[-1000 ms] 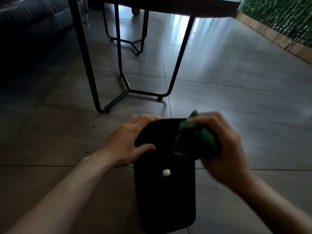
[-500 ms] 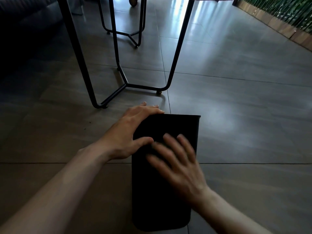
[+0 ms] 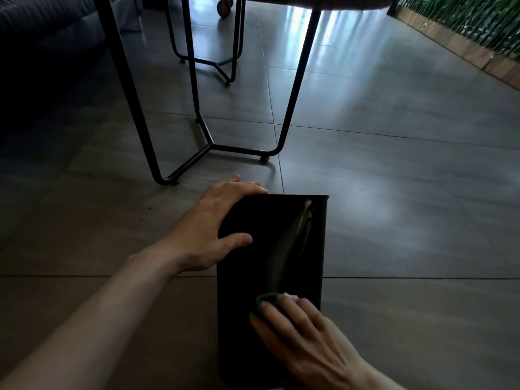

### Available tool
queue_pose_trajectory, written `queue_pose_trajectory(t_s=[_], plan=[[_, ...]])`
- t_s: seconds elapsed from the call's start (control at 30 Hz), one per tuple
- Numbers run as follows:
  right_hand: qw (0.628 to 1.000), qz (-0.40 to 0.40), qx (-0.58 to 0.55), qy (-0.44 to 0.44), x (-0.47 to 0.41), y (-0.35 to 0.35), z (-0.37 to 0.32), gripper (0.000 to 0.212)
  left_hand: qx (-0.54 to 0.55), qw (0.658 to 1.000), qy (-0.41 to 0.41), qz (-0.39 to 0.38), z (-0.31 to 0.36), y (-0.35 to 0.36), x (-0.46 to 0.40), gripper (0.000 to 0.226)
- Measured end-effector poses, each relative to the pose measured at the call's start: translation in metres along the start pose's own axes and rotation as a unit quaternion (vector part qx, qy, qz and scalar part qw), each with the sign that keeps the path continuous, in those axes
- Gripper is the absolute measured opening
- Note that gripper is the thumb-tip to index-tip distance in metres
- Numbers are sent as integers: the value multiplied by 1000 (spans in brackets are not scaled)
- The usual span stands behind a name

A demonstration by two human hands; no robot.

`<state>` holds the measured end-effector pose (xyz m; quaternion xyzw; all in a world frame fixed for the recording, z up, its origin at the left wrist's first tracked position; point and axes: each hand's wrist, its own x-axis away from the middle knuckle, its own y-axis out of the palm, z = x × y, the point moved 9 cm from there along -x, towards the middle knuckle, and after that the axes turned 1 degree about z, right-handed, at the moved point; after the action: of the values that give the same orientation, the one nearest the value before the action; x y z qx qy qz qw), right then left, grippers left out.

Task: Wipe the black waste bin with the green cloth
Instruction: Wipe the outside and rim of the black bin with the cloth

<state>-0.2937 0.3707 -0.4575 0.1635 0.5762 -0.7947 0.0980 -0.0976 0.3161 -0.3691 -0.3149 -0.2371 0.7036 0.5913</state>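
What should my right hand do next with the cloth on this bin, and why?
Probably slide the right hand and the green cloth under it away from you, up the bin toward its far edge. The cloth sits pressed flat at the near end, the glossy stretch beyond it lies bare, and the left hand braces the far corner.
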Motion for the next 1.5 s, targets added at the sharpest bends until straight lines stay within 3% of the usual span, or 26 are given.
queue_pose_trajectory(t_s=[0.1,0.2,0.27,0.37,0.47,0.53,0.57,0.6,0.67,0.77,0.83,0.9,0.97,1.07,1.13,1.23,1.37,1.43,1.5], plan=[[993,60,-23,98,-31,-20,51,55,0,1000,0,0,1,0,-1,76],[951,109,-65,283,-65,-45,125,69,-7,1000,5,4,1,-1,-1,77],[933,137,-83,323,-77,-52,137,66,-9,1000,6,6,1,-1,0,77],[961,131,-69,232,-65,-40,94,50,-12,1000,14,13,1,-4,2,76],[999,46,-20,17,-20,-8,8,29,-9,1000,15,15,3,-3,2,77],[995,-28,25,-87,9,6,-24,31,-6,1000,16,7,5,0,2,76],[994,-38,30,-99,13,5,-22,33,-6,1000,17,3,6,1,2,76],[997,-16,18,-79,9,-3,-9,32,-6,1000,16,2,6,2,2,76],[996,68,-42,45,-12,-27,39,29,-6,1000,17,5,7,1,3,76],[937,150,-113,294,-43,-51,124,38,-9,1000,23,7,8,1,2,76],[901,176,-134,373,-57,-56,140,50,-8,1000,23,7,8,1,2,77],[924,143,-119,333,-64,-49,117,60,-6,1000,22,13,5,-1,2,77],[971,74,-87,210,-54,-32,66,66,-8,999,24,23,2,-4,3,76],[1000,-13,-20,8,-14,-10,-5,48,-2,999,16,27,-1,-5,4,77],[999,-28,10,-43,-2,-10,-8,39,3,1000,19,21,2,-1,4,77],[995,74,-34,59,-22,-36,44,38,3,1000,19,23,3,1,3,77],[918,186,-132,323,-59,-67,134,43,-1,1000,16,16,3,2,2,78],[918,186,-125,328,-66,-68,128,42,-1,1000,17,18,3,1,4,78],[951,153,-96,252,-57,-61,89,38,-2,1000,24,20,5,1,4,77]])
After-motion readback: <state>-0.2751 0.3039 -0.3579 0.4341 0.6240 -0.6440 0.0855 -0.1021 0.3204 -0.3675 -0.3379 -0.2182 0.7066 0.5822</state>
